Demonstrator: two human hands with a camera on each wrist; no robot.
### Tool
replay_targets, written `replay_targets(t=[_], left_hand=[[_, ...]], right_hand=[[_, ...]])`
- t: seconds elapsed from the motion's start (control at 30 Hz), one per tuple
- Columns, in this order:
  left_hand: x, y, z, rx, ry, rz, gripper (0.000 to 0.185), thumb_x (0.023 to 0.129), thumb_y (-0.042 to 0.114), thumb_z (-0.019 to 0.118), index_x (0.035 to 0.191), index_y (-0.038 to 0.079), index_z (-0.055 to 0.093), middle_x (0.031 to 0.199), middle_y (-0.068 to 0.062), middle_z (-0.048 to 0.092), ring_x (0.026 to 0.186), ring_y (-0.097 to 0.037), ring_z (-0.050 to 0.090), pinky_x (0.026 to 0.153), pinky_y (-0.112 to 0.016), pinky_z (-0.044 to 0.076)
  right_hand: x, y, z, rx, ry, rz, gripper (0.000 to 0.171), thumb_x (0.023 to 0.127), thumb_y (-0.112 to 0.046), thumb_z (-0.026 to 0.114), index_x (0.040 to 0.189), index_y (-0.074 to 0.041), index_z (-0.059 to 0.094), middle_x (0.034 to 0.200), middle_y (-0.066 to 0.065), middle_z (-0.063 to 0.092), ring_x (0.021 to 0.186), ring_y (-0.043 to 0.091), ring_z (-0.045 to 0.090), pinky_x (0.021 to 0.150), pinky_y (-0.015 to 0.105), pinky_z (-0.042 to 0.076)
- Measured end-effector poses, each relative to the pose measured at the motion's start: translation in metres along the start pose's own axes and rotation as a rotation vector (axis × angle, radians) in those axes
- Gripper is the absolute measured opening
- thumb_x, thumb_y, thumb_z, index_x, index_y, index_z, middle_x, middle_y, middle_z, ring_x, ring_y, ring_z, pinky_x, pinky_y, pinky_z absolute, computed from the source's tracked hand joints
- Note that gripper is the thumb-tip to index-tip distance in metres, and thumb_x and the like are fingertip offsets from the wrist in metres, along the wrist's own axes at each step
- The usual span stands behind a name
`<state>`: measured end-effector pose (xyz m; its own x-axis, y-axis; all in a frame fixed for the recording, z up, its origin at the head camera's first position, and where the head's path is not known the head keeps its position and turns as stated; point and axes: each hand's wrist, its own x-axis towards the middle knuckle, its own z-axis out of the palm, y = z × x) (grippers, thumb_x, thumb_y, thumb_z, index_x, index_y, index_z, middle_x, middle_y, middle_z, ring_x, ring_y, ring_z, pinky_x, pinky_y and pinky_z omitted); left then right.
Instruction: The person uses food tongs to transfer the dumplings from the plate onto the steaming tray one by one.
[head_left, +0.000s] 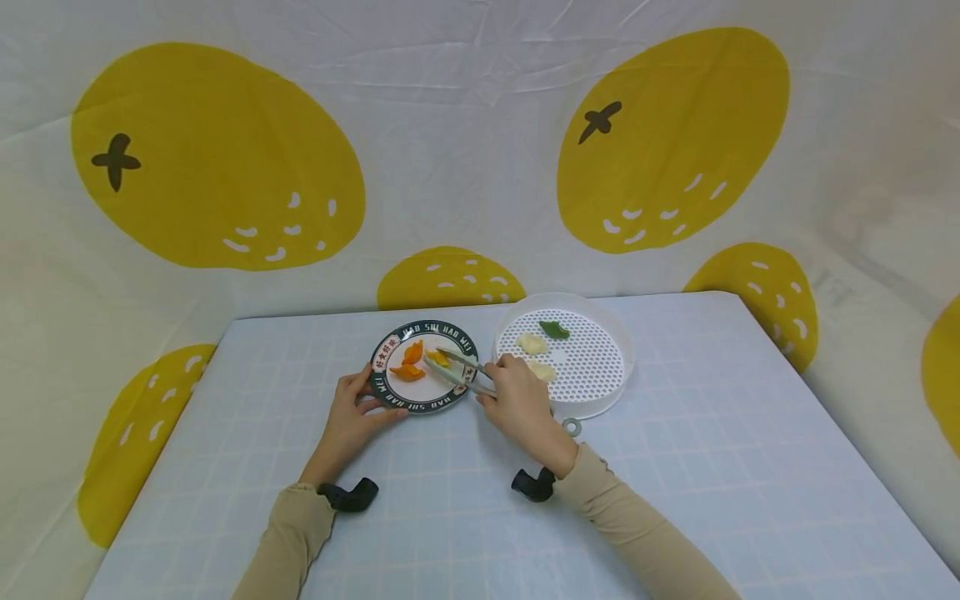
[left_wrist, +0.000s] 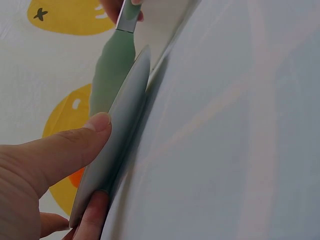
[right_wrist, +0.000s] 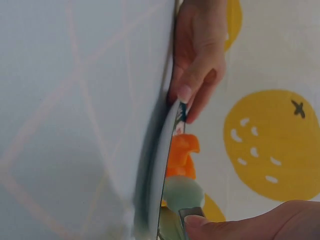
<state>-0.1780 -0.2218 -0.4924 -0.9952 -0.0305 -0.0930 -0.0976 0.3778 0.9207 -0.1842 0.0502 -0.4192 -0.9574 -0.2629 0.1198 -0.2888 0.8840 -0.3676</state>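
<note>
Tongs (head_left: pixel 461 370) lie with their long axis running from the right hand (head_left: pixel 517 400) up and leftward across the plate's rim, tips over the plate (head_left: pixel 390 392). Between those tips sits a yellow dumpling (head_left: pixel 438 359), so the grip of the tongs is narrow, closed on that piece. The dumpling is over the right part of the plate's white middle, to the left of and beyond the right hand, which holds the tongs by their near end with curled fingers. The right hand is clearly the nearer one to it.

The tongs have a metal shank and soft-looking pale green ends, seen close in the left wrist view (left_wrist: pixel 112 70). Two orange dumplings (head_left: pixel 408 362) rest just left of the yellow one, folded and glossy, like moulded toy food. The plate is round and shallow, with a dark band bearing letters about a white centre; from the wrist views its rim (right_wrist: pixel 162 165) reads as thin and smooth.

The left hand (head_left: pixel 352 417) grips the plate's near left edge, thumb (left_wrist: pixel 75 145) on top of the rim and fingers beneath and beside it.

Just right of the plate stands a round white perforated tray (head_left: pixel 600 367), plastic by its look, with a small loop at its near edge. On it lie a green dumpling (head_left: pixel 555 330) and two pale ones (head_left: pixel 532 343), well apart from the tongs' tips. All stand on the desk (head_left: pixel 675 467), covered in a pale blue checked cloth; a cloth printed with large yellow fruit hangs behind.
</note>
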Motion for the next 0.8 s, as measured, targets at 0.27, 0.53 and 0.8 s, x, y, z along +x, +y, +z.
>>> replay_targets(t=[0.27, 0.53, 0.8], left_hand=[[-0.0007, 0.0018, 0.0002, 0.006, 0.002, -0.011, 0.115, 0.072, 0.029, 0.091, 0.159, 0.01, 0.017, 0.141, -0.013, 0.028, 0.122, -0.026, 0.048, 0.099, -0.02, 0.051], [-0.0007, 0.0031, -0.0006, -0.003, 0.001, -0.003, 0.116, 0.072, 0.029, 0.091, 0.159, 0.01, 0.017, 0.141, -0.013, 0.028, 0.121, -0.026, 0.048, 0.099, -0.02, 0.051], [-0.0003, 0.0009, -0.0004, -0.001, -0.002, 0.002, 0.115, 0.072, 0.029, 0.091, 0.159, 0.009, 0.017, 0.141, -0.013, 0.028, 0.121, -0.026, 0.048, 0.099, -0.019, 0.051]], right_hand=[[-0.0009, 0.0014, 0.0032, -0.048, 0.03, -0.043, 0.039, 0.082, -0.022, 0.082, 0.117, -0.009, 0.073, 0.098, 0.006, 0.06, 0.081, 0.019, 0.053, 0.047, 0.025, 0.045], [-0.0012, 0.0025, 0.0057, -0.08, 0.083, -0.079, 0.032, 0.083, -0.019, 0.081, 0.112, -0.008, 0.074, 0.096, 0.006, 0.06, 0.079, 0.018, 0.055, 0.047, 0.026, 0.047], [-0.001, 0.0034, -0.0008, -0.079, 0.064, -0.085, 0.031, 0.083, -0.019, 0.081, 0.112, -0.008, 0.074, 0.098, 0.006, 0.061, 0.078, 0.018, 0.054, 0.047, 0.023, 0.046]])
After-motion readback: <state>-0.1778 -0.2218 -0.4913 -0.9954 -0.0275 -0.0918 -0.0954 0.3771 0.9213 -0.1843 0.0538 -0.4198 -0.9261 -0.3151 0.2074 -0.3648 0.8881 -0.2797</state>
